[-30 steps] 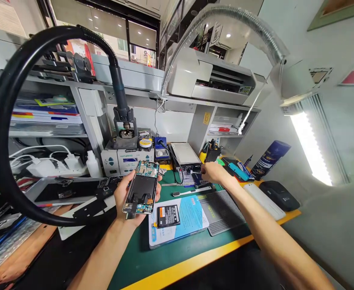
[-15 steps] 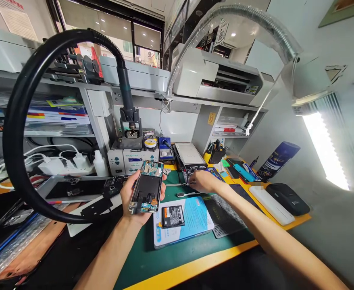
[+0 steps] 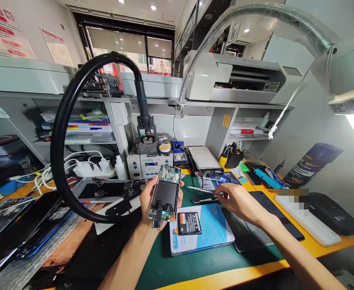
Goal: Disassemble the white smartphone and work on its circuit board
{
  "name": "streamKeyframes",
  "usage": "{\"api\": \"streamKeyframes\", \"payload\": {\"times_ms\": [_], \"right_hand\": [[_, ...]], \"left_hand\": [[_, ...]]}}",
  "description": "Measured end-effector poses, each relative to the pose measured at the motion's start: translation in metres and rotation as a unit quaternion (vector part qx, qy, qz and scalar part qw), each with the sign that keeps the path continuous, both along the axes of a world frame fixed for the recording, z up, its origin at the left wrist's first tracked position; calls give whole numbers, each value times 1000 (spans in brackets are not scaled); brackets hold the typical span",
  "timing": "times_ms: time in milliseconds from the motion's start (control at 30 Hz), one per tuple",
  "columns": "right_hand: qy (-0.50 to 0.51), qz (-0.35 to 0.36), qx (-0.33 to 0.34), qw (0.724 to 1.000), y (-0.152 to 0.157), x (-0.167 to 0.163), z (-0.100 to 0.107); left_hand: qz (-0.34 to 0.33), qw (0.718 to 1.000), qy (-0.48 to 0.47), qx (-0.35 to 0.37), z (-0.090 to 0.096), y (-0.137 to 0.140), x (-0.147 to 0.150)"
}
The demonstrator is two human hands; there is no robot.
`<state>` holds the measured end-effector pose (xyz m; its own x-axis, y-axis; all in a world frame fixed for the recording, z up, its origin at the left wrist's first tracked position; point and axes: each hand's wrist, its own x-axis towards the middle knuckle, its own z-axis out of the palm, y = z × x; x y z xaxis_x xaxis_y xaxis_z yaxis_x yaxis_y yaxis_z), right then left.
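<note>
My left hand (image 3: 146,201) is wrapped round an opened smartphone (image 3: 165,195), tilted so its inside faces me. Green circuit boards show at its top and bottom, with a dark empty bay between them. In my right hand (image 3: 233,199) is a pair of metal tweezers (image 3: 200,189), pinched between thumb and fingers, tips pointing left towards the phone but apart from it. Below the phone, a black battery (image 3: 189,223) lies on a blue and white box (image 3: 213,229). A dark-handled brush (image 3: 203,199) rests on the mat just under the tweezers.
A thick black hose (image 3: 57,149) loops at the left, up to a hot-air station (image 3: 146,164). Phone parts (image 3: 128,201) lie left of my hand. A dark phone (image 3: 273,209), a white slab (image 3: 307,219) and a spray can (image 3: 311,165) are at the right.
My right hand has come back nearer to me from the far side of the mat and now has tweezers in it. The view has shifted; my left hand still has the phone.
</note>
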<state>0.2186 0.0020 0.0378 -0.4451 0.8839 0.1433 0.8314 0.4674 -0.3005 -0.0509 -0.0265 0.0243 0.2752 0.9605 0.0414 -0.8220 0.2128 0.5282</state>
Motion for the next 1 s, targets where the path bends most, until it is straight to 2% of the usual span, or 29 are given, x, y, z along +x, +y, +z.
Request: {"api": "streamKeyframes", "payload": {"times_ms": [33, 100, 133, 200, 267, 367, 467, 633, 867, 1000], "right_hand": [[39, -11, -2, 999, -5, 2, 0], [194, -32, -18, 980, -13, 2, 1], [288, -37, -31, 956, -16, 0, 3], [456, -30, -62, 888, -20, -7, 9], [545, -14, -92, 833, -21, -19, 20], [567, 17, -122, 814, -20, -38, 36], [585, 30, -138, 799, -16, -57, 40], [636, 28, -127, 761, -8, -79, 20], [669, 14, -159, 726, -3, -76, 1], [665, 19, -162, 729, -1, -75, -1]], "left_hand": [[-10, 1000, 4, 8, -1, 0, 0], [-24, 999, 15, 29, -3, -1, 1], [-31, 999, 19, 38, -3, -1, 2], [-51, 997, 27, 44, -3, -3, 4], [-62, 997, 39, 34, -2, -4, 6], [-39, 997, 69, 6, 1, -6, 8], [-30, 995, 93, -34, 4, -8, 8], [-19, 994, 104, -41, 0, -4, 7], [-24, 994, 104, -39, -14, 2, 14], [-10, 991, 122, -47, -14, -2, 17]]}}
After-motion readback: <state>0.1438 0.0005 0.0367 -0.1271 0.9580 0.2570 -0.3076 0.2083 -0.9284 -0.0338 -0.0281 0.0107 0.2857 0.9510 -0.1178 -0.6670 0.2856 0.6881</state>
